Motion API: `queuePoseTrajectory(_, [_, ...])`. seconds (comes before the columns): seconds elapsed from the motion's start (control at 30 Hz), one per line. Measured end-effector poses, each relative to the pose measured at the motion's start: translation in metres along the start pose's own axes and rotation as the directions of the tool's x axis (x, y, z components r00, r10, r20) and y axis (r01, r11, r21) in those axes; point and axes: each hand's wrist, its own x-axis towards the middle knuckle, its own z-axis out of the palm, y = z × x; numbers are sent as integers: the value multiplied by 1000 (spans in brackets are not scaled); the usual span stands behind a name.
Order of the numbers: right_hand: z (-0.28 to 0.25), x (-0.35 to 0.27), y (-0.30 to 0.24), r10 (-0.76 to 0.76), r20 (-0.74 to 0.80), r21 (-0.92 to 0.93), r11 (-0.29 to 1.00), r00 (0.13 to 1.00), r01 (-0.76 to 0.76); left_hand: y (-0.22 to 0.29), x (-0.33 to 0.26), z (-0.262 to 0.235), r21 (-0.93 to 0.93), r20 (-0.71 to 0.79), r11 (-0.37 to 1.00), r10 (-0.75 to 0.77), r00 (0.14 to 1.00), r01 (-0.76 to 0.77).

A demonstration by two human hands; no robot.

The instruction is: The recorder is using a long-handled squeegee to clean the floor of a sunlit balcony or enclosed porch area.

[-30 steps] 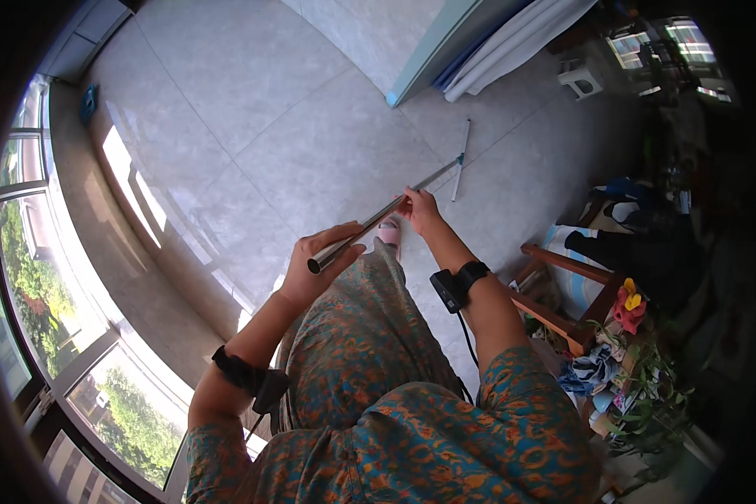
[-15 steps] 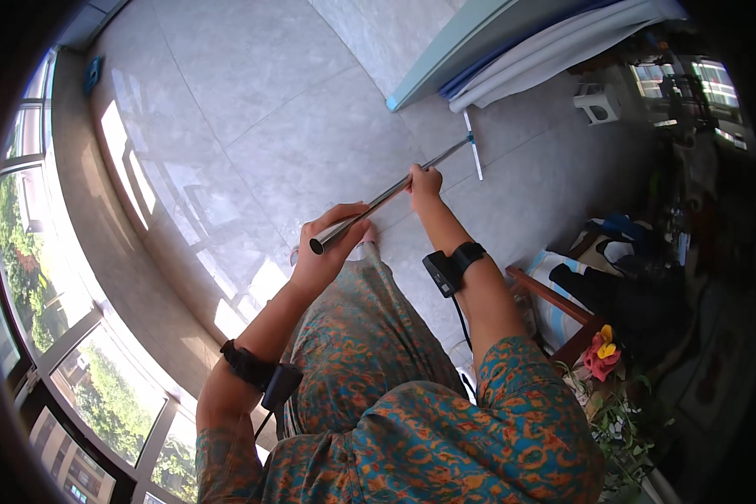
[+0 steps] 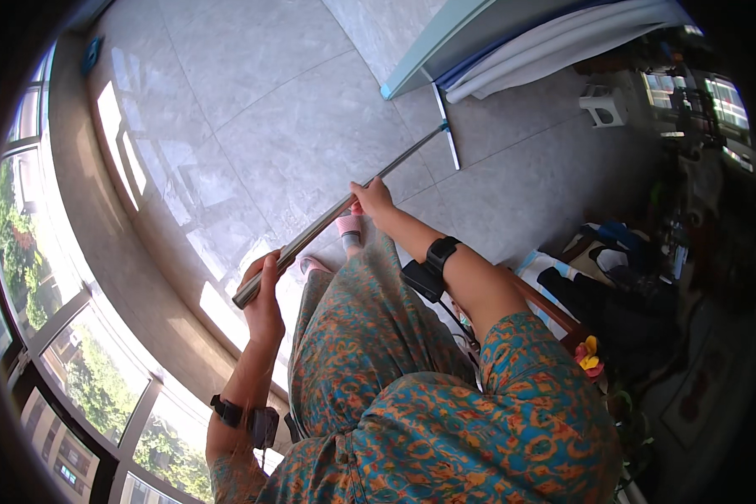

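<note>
With both the left hand (image 3: 265,290) and right hand (image 3: 372,197) clasping the mop pole (image 3: 328,220), the flat mop head (image 3: 445,126) probably sweeps best kept flush beside the bed (image 3: 445,50).

Teal dress patterned in orange, short sleeves, black wrist-strapped devices with cables, pink slippers (image 3: 349,225).

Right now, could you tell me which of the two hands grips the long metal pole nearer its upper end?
The left hand, closed around the pole just below its upper tip. The right hand grips farther down, toward the flat head on the floor.
</note>
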Motion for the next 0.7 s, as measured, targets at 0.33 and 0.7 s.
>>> queuePoseTrajectory(0.33, [111, -90, 53, 157, 248, -135, 983, 956, -126, -26, -117, -106, -195, -304, 981, -67, 950, 7])
queuePoseTrajectory(0.7, [235, -190, 95, 109, 475, -209, 978, 873, -8, -49, -234, -192, -250, -671, 955, -53, 740, -159])
